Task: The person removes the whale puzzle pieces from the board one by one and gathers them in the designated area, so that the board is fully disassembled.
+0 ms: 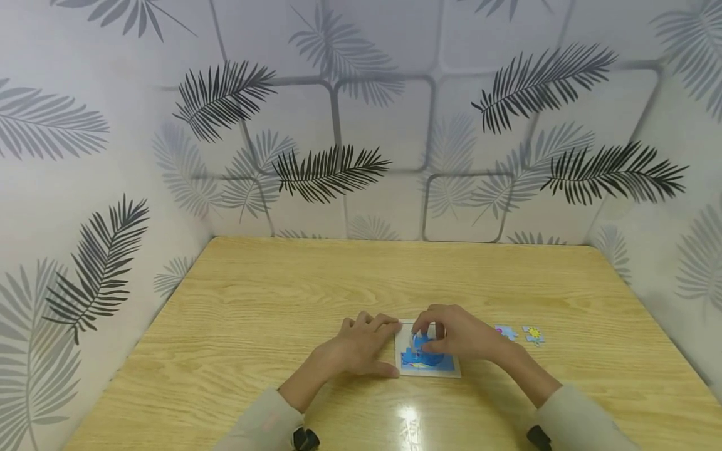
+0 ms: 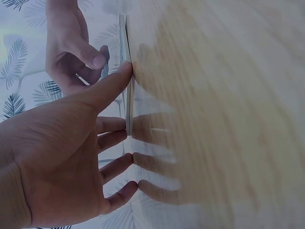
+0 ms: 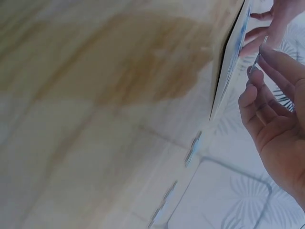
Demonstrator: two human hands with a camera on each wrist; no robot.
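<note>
A flat white-bordered jigsaw puzzle board (image 1: pixel 434 375) lies on the table, its lower part filled with a blue picture. My left hand (image 1: pixel 365 346) rests at the board's left edge; the thumb and some fingertips touch that edge while the other fingers spread onto the table, as the left wrist view shows. Over the board, my right hand (image 1: pixel 458 332) pinches a blue puzzle piece (image 1: pixel 420 340) between thumb and fingers. Seen edge-on in the right wrist view, this thin piece (image 3: pixel 257 59) is held tilted, apart from the board.
Right of the board lie two loose puzzle pieces, one with a pink detail (image 1: pixel 506 332) and one with a yellow sun (image 1: pixel 533 334). The wood-grain table (image 1: pixel 271 288) meets leaf-patterned walls (image 1: pixel 383 207) at its back and sides.
</note>
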